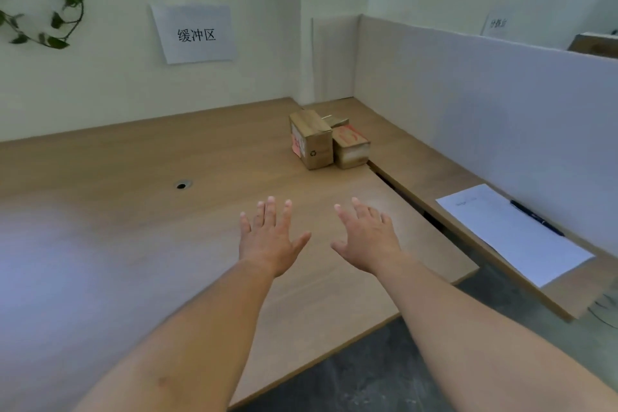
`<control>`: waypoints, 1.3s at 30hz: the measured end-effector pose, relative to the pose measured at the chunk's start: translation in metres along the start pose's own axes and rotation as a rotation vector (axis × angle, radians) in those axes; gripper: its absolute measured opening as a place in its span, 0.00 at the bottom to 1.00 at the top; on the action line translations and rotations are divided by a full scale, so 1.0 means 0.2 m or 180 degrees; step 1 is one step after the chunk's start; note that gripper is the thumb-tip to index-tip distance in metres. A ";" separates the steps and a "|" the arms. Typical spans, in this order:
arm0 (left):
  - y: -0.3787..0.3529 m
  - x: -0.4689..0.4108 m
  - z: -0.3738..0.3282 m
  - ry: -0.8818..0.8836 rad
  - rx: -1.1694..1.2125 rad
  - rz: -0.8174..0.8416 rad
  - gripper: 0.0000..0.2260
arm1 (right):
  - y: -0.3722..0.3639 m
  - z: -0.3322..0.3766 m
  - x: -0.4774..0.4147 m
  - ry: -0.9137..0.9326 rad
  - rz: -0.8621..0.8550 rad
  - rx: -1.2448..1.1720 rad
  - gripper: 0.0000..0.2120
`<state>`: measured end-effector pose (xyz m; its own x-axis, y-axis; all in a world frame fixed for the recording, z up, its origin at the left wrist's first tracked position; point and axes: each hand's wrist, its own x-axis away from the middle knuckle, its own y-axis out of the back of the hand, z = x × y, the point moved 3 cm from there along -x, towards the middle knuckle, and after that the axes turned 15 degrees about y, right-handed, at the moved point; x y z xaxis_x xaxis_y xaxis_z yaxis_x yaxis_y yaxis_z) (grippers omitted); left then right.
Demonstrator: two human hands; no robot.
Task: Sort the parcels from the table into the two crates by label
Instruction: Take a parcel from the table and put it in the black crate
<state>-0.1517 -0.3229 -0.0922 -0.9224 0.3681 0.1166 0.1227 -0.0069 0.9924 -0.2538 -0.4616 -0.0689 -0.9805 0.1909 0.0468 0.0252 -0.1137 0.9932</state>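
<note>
Three cardboard parcels sit grouped at the far right of the wooden table [133, 211]. The tall brown parcel [312, 140] carries a pink label on its left face. Beside it on the right lies a lower parcel with red markings [351, 147] on top. A small third parcel [334, 120] peeks out behind them. My left hand [271, 237] and my right hand [366, 237] hover over the table with fingers spread, well short of the parcels and holding nothing. No crate is in view.
A second desk [418, 164] adjoins on the right, with a white sheet of paper [515, 234] and a black pen [536, 218] on it. A grey partition [501, 104] backs that desk. A paper sign [195, 33] hangs on the wall. A cable hole [181, 185] sits in the table.
</note>
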 end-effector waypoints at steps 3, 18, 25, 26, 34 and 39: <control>0.01 -0.14 -0.13 -0.0057 -0.0014 -0.0006 0.33 | 0.01 -0.16 -0.10 -0.0087 -0.0004 -0.0009 0.36; 0.18 -0.94 -0.70 0.0435 -0.0006 0.0019 0.33 | 0.12 -0.97 -0.91 0.0314 0.0153 -0.0284 0.35; 0.22 -1.22 -0.76 0.0591 0.0079 0.0092 0.33 | 0.07 -1.08 -1.25 0.0457 0.0187 -0.0560 0.35; 0.21 -1.27 -0.75 0.0615 0.0098 0.0103 0.33 | 0.06 -1.08 -1.29 0.0469 0.0165 -0.0636 0.35; 0.21 -1.71 -0.76 0.0534 0.0503 0.0121 0.32 | 0.05 -0.99 -1.69 0.0352 -0.0097 -0.1434 0.36; 0.12 -1.90 -0.79 0.0731 0.1542 0.0521 0.32 | -0.02 -0.95 -1.87 0.0071 -0.0017 -0.1694 0.34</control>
<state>0.1439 -0.6095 -0.1059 -0.9267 0.1857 0.3268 0.3751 0.4009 0.8358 0.0754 -0.7188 -0.1100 -0.9844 0.1726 0.0337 -0.0765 -0.5929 0.8016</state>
